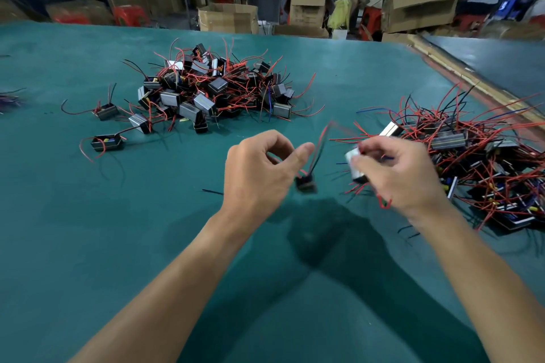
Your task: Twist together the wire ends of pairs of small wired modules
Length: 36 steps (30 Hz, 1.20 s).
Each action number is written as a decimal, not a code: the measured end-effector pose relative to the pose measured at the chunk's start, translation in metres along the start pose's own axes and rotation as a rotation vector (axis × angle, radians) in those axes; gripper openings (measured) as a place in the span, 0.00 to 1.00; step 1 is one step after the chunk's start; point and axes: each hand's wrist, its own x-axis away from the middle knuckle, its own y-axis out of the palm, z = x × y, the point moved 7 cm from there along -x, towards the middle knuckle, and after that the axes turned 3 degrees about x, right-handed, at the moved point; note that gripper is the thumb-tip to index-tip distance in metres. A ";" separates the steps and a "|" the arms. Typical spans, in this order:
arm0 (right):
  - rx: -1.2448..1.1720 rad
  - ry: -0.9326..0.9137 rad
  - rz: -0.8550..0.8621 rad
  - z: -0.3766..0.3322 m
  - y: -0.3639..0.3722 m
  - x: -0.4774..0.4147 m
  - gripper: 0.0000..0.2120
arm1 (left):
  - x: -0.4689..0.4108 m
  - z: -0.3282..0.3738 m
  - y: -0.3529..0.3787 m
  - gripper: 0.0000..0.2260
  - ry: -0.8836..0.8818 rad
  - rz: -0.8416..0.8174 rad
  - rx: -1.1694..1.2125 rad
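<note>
My left hand (pixel 259 168) hovers above the green table with fingers curled, thumb and forefinger near a thin red wire. A small black module (pixel 306 183) hangs blurred just right of that hand on red and black wires (pixel 320 144) that rise beside the thumb. My right hand (pixel 401 174) grips a silver-sided module (pixel 355 163), with a red wire loop (pixel 385 203) sticking out below the palm. Whether the left fingers truly pinch the wire is hard to tell through the blur.
A heap of loose modules (pixel 212 88) with red and black wires lies in the middle of the green table (pixel 88 230). A second tangled heap (pixel 477 162) is at the right. Three single modules (pixel 106 142) lie left. Cardboard boxes and people stand beyond the far edge.
</note>
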 end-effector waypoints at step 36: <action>0.277 -0.079 -0.499 0.006 0.049 0.026 0.01 | -0.108 -0.108 -0.061 0.36 -0.319 0.022 -0.625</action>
